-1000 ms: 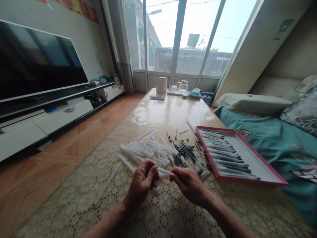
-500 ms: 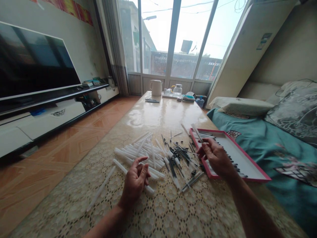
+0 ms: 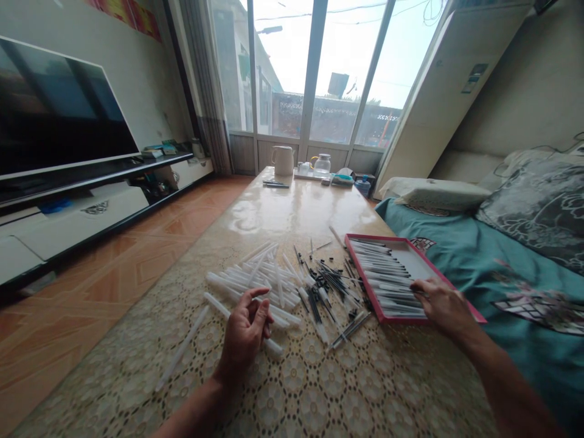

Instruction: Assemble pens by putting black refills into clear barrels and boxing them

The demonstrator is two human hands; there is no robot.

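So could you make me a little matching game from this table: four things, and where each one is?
Things:
1 left hand
2 right hand
3 white jug
4 clear tubes

Places:
A far end of the table
B near end of the red-rimmed tray
C piled left of the black refills
D open, over the tubes' near edge

Pairs: 1-D, 2-B, 3-A, 4-C

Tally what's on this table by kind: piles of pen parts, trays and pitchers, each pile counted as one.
White tube piles: 1
Dark refill piles: 1
Red-rimmed trays: 1
White pitchers: 1
Glass pitchers: 1
Total: 5
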